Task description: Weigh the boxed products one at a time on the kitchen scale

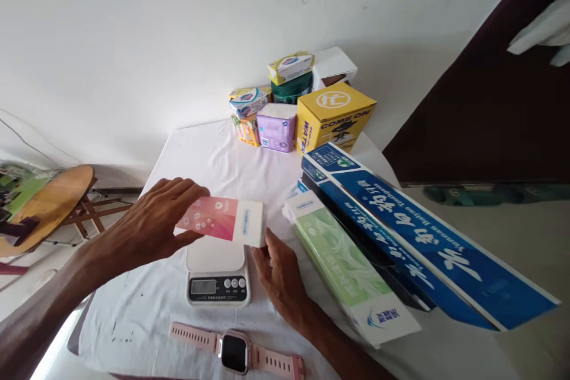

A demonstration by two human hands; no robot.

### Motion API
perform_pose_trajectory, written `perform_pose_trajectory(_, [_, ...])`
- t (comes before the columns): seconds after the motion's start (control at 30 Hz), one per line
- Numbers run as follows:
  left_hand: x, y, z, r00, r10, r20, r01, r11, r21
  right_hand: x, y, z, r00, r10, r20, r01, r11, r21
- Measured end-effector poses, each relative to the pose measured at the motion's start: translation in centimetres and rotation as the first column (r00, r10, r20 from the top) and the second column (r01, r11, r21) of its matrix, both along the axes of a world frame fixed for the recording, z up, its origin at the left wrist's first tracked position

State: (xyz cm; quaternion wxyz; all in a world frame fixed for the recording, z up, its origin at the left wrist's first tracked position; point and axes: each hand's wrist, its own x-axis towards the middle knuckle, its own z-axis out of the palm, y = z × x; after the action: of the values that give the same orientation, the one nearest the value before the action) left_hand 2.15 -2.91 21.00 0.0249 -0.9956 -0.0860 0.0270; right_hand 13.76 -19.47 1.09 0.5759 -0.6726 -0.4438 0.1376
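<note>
A pink-and-white carton (222,219) is held between my two hands above a white digital kitchen scale (215,259). My left hand (171,219) grips the carton's pink end, thumb below and fingers over the top. At the white end, my right hand (279,276) pinches the lower corner with curled fingers. The carton hides part of the scale's weighing plate. On the scale's front, the display (203,286) looks blank. A smartwatch with a pink strap (234,352) lies on the cloth nearer to me.
Right of my hands lie a green-and-white carton (345,261) and large blue toothpaste boxes (414,231). Toward the wall are a yellow box (336,116), a purple pack (276,128), soap cartons (250,102) and a green tub (291,90). A round wooden table (53,199) stands left.
</note>
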Motion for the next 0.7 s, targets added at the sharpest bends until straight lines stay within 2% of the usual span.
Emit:
perform_pose_trajectory(0.13, [-3.6,1.0,-2.6,0.99,0.11,-0.084,-0.112,0.993,-0.025,0.0,0.3,0.5,0.986,0.027,-0.167,-0.033,0.999,-0.032])
perform_pose_trajectory(0.27, [-4.3,1.1,-5.5,0.977,0.155,-0.149,-0.167,0.983,-0.07,0.0,0.0,0.9,0.978,0.026,-0.206,-0.037,0.998,-0.052])
perform_pose_trajectory(0.37, [-4.2,1.2,-6.9,0.976,0.162,-0.148,-0.174,0.982,-0.074,0.1,-0.1,1.0,0.976,0.04,-0.215,-0.056,0.996,-0.067])
perform_pose_trajectory(0.47, [-4.5,1.1,-7.2,0.975,0.174,-0.139,-0.188,0.977,-0.096,0.2,-0.1,1.0,0.968,0.033,-0.251,-0.061,0.992,-0.108])
perform_pose_trajectory(0.7, [-5.0,0.7,-5.8,0.98,0.198,-0.029,-0.199,0.957,-0.211,0.2,-0.1,0.7,0.953,-0.009,-0.301,-0.035,0.99,-0.139])
